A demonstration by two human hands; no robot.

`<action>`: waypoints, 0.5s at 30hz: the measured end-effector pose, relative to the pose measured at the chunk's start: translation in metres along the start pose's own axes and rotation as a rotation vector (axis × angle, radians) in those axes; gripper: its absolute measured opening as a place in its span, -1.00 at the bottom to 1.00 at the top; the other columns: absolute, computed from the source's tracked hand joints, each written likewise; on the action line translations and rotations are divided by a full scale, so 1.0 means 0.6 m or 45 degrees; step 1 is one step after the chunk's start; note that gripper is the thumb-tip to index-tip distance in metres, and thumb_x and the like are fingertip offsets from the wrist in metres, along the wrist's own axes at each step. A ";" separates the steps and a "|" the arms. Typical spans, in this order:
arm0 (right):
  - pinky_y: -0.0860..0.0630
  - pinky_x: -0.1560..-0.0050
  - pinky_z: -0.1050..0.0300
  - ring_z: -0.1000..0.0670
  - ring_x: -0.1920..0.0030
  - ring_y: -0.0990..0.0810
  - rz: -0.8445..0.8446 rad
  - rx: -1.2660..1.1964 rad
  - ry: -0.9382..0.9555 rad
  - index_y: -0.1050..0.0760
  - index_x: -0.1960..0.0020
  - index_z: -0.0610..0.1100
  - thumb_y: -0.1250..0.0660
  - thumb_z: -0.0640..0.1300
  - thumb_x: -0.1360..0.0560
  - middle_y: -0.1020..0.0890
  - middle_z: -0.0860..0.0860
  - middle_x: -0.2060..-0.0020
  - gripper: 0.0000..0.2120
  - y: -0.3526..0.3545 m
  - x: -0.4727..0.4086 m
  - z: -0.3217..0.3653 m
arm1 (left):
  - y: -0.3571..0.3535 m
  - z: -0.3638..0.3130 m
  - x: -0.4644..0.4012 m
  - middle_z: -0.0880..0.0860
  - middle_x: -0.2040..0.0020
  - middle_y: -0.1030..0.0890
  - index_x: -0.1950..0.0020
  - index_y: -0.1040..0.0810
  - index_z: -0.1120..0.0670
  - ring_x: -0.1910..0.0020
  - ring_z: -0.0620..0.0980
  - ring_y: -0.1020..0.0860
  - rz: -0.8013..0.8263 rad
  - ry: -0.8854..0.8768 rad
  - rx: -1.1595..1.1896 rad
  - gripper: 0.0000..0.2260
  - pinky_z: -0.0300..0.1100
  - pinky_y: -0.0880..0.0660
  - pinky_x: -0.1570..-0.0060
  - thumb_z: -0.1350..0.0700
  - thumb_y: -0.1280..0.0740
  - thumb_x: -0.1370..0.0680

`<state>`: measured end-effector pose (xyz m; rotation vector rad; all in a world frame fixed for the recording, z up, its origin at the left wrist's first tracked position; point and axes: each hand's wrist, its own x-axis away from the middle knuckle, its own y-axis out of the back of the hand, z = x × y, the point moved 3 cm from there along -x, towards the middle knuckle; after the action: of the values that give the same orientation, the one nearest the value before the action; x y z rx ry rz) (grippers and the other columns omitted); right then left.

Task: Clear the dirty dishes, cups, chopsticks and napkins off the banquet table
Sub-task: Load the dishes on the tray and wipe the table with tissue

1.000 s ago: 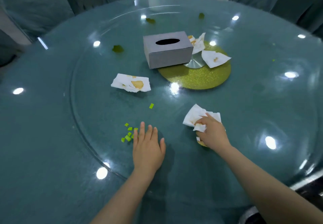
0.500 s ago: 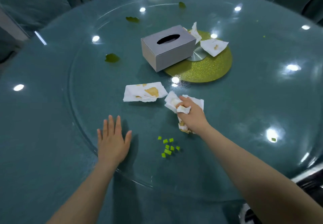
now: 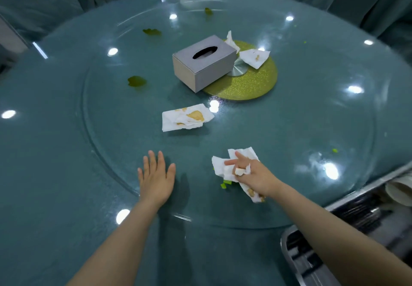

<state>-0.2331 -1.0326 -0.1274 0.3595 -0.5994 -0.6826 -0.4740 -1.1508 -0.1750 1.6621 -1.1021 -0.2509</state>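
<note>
The right hand (image 3: 256, 175) holds a crumpled, stained napkin (image 3: 223, 166) low over the glass turntable (image 3: 93, 111). Its middle fingers curl round the tissue while the forefinger (image 3: 230, 162) and another finger point out straight; the napkin spreads ahead of and under those fingers, with a stained tail trailing back beneath the wrist. A few green vegetable bits (image 3: 226, 184) lie just below the held napkin. The left hand (image 3: 157, 177) lies flat on the turntable near its rim, fingers straight and close together, holding nothing.

Four soiled napkins show in all: the held one, a flat one (image 3: 186, 117) beyond the fingers of both hands, and two (image 3: 255, 57) farther off behind one grey tissue box (image 3: 204, 62), on the gold centre disc (image 3: 249, 85). Three dark green leaf scraps (image 3: 136, 81) lie scattered on the far left of the worktop (image 3: 40, 163).
</note>
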 end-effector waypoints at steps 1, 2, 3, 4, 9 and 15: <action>-0.23 -0.41 0.08 0.15 -0.47 -0.18 -0.059 0.042 0.018 -0.50 0.21 0.24 -0.30 -0.18 -0.50 -0.38 0.20 -0.40 -0.70 -0.010 0.012 -0.008 | 0.003 0.000 0.003 0.02 -0.56 0.26 -0.56 0.14 0.03 -0.53 -0.01 0.28 0.031 -0.018 0.028 -0.47 -0.02 0.30 -0.45 -0.11 0.09 -0.65; -0.19 -0.42 0.14 0.14 -0.49 -0.15 -0.141 0.078 0.033 -0.53 0.11 0.15 -0.32 -0.18 -0.49 -0.39 0.20 -0.39 -0.79 -0.020 0.022 -0.014 | 0.005 0.000 0.005 0.02 -0.56 0.24 -0.57 0.11 0.04 -0.53 -0.01 0.26 0.060 -0.039 0.060 -0.48 -0.03 0.28 -0.46 -0.09 0.09 -0.66; -0.13 -0.42 0.18 0.12 -0.51 -0.10 -0.219 0.087 0.045 -0.55 0.00 0.04 -0.35 -0.18 -0.48 -0.38 0.18 -0.40 -0.84 -0.031 0.030 -0.018 | 0.008 0.000 0.008 0.02 -0.56 0.23 -0.57 0.09 0.06 -0.53 -0.02 0.25 0.091 -0.057 0.093 -0.49 -0.03 0.26 -0.46 -0.07 0.08 -0.66; -0.07 -0.45 0.17 0.08 -0.52 -0.06 -0.272 0.080 0.066 -0.53 -0.10 0.00 -0.38 -0.16 -0.47 -0.36 0.14 -0.42 -0.78 -0.044 0.036 -0.018 | 0.010 0.001 0.011 0.02 -0.57 0.22 -0.57 0.08 0.07 -0.53 -0.02 0.24 0.124 -0.073 0.120 -0.50 -0.04 0.25 -0.46 -0.06 0.07 -0.67; 0.11 -0.50 -0.11 -0.06 -0.54 0.16 -0.350 0.503 0.058 -0.09 -0.48 0.27 -0.30 0.27 -0.43 -0.03 0.10 -0.55 -0.31 -0.092 0.037 -0.022 | -0.006 0.020 0.027 0.01 -0.56 0.25 -0.56 0.11 0.07 -0.53 -0.04 0.26 0.260 -0.251 0.070 -0.47 -0.07 0.24 -0.46 -0.07 0.04 -0.66; 0.01 -0.48 -0.13 -0.13 -0.53 0.02 -0.500 0.900 -0.086 -0.23 -0.44 0.25 -0.14 0.33 -0.50 -0.18 0.11 -0.51 -0.47 -0.094 0.013 -0.041 | -0.035 0.020 0.034 0.00 -0.55 0.28 -0.56 0.14 0.06 -0.51 -0.07 0.30 0.293 -0.337 0.051 -0.44 -0.12 0.28 -0.43 -0.11 0.03 -0.65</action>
<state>-0.2401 -1.0759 -0.1714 1.1372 -0.8381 -0.8453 -0.4592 -1.1742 -0.1901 1.5498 -1.4943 -0.3072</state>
